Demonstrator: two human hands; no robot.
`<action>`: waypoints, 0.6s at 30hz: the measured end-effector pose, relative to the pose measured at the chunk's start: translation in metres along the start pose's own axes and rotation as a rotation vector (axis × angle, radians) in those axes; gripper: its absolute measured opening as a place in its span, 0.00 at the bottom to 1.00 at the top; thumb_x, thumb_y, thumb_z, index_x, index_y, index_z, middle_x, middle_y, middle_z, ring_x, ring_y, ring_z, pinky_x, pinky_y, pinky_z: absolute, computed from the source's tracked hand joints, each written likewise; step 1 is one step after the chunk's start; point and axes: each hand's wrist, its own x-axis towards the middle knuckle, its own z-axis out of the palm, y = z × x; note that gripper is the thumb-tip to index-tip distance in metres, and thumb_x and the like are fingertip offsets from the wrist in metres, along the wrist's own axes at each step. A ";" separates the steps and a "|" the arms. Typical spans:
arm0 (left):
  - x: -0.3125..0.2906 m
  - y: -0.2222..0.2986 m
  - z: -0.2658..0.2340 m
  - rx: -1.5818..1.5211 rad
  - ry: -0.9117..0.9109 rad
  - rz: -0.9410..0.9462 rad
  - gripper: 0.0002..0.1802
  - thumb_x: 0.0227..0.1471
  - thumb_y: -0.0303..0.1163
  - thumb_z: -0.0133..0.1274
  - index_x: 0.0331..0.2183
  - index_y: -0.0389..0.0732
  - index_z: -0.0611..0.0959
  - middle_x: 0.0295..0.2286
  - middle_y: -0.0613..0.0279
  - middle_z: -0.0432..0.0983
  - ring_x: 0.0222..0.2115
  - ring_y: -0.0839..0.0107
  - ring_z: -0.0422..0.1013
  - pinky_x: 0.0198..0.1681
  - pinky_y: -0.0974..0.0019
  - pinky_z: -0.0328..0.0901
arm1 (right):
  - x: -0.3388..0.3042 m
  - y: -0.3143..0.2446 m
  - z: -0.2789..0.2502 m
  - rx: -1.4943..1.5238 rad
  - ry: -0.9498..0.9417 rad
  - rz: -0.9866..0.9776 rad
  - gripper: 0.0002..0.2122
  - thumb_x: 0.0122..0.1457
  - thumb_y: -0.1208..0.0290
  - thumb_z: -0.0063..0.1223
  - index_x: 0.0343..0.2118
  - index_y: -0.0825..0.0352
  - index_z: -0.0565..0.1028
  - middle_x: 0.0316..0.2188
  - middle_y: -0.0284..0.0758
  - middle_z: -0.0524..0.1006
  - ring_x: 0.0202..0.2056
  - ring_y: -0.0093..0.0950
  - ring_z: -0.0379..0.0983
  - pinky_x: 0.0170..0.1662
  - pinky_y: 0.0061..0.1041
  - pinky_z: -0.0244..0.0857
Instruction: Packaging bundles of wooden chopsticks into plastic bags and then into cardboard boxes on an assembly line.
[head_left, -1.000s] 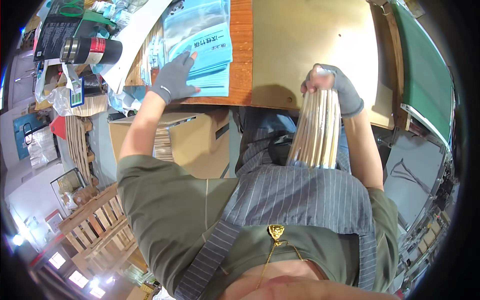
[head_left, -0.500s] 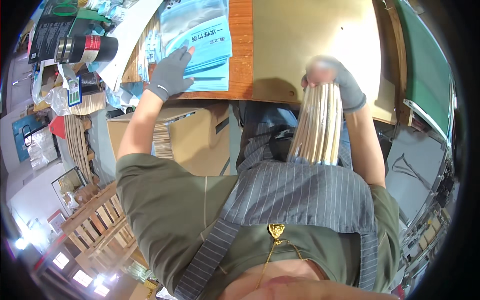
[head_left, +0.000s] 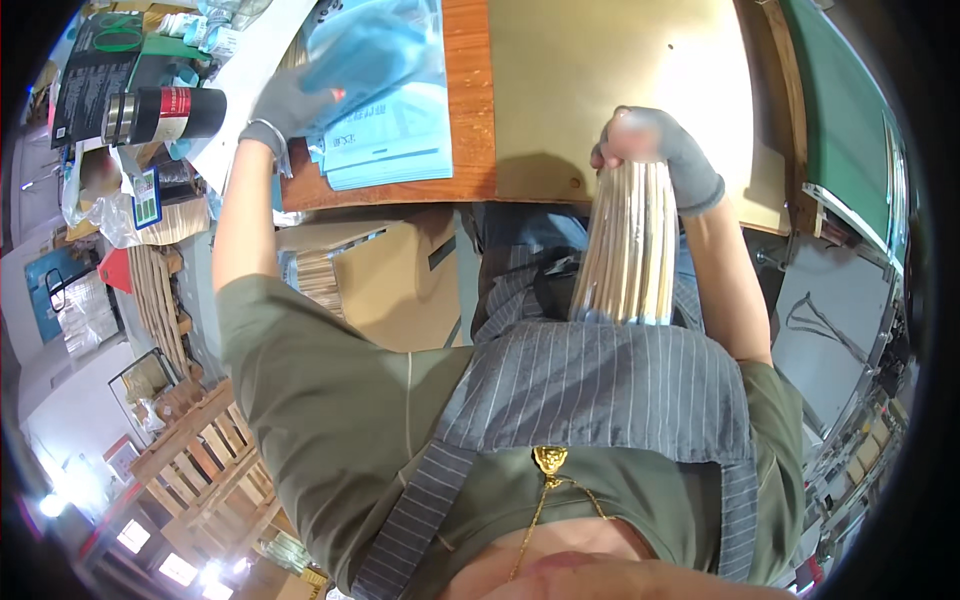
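My right hand (head_left: pixel 655 150), in a grey fingerless glove, is closed round the upper end of a bundle of thin wooden chopsticks (head_left: pixel 625 245). The bundle stands nearly upright at the table's front edge, with blue at its lower end. At the left, my left hand (head_left: pixel 285 105), gloved alike, is closed on the edge of a blue-and-clear plastic bag (head_left: pixel 370 55) that is smeared by motion. Beneath that bag lies a stack of flat blue printed bags (head_left: pixel 400 150) on the table.
A brown wooden tabletop (head_left: pixel 470 110) carries a tan board (head_left: pixel 560 80) at the right. A dark thermos (head_left: pixel 175 113) lies on its side at the far left, near white paper (head_left: pixel 225 100). Below the table's edge stands an open cardboard box (head_left: pixel 390 280) with bundled sticks (head_left: pixel 315 278).
My left hand has moved left off the stack, pulling the top bag with it. My right hand still holds the chopsticks in almost the same place.
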 end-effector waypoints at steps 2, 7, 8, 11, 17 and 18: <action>-0.009 0.014 0.031 0.149 0.055 0.075 0.29 0.40 0.44 0.59 0.46 0.44 0.78 0.37 0.49 0.77 0.39 0.56 0.73 0.45 0.60 0.65 | -0.005 0.003 -0.005 0.043 0.019 0.005 0.09 0.50 0.64 0.50 0.22 0.64 0.70 0.22 0.35 0.70 0.31 0.31 0.68 0.43 0.28 0.62; -0.060 0.028 0.096 0.504 0.242 0.472 0.53 0.31 0.40 0.62 0.59 0.40 0.56 0.57 0.45 0.52 0.58 0.50 0.51 0.58 0.51 0.50 | -0.004 -0.002 -0.014 0.031 -0.015 -0.084 0.11 0.50 0.64 0.49 0.24 0.69 0.73 0.22 0.35 0.72 0.32 0.31 0.71 0.39 0.28 0.65; -0.067 0.034 0.103 0.473 0.280 0.476 0.55 0.30 0.40 0.62 0.60 0.39 0.54 0.58 0.45 0.50 0.59 0.49 0.49 0.58 0.48 0.47 | -0.001 -0.003 -0.013 0.027 -0.005 -0.061 0.11 0.50 0.64 0.49 0.24 0.69 0.73 0.22 0.35 0.73 0.32 0.31 0.72 0.39 0.27 0.65; -0.066 0.043 0.127 0.550 0.344 0.511 0.57 0.29 0.41 0.63 0.60 0.40 0.54 0.58 0.42 0.48 0.59 0.47 0.48 0.57 0.44 0.46 | 0.010 0.004 -0.014 0.027 -0.016 -0.054 0.11 0.50 0.64 0.50 0.23 0.69 0.73 0.22 0.36 0.73 0.31 0.31 0.72 0.38 0.27 0.65; -0.034 0.040 0.127 0.557 0.373 0.499 0.52 0.31 0.36 0.62 0.59 0.41 0.57 0.54 0.44 0.57 0.55 0.53 0.56 0.54 0.52 0.53 | 0.006 0.003 -0.011 -0.008 -0.024 -0.020 0.11 0.49 0.64 0.51 0.23 0.69 0.73 0.22 0.36 0.72 0.31 0.31 0.72 0.39 0.27 0.64; -0.032 0.039 0.119 0.425 0.377 0.535 0.50 0.33 0.35 0.62 0.58 0.41 0.58 0.52 0.45 0.61 0.53 0.56 0.60 0.53 0.56 0.56 | 0.004 0.004 -0.012 -0.007 -0.017 -0.024 0.11 0.49 0.64 0.51 0.23 0.69 0.73 0.22 0.36 0.72 0.31 0.31 0.72 0.39 0.27 0.64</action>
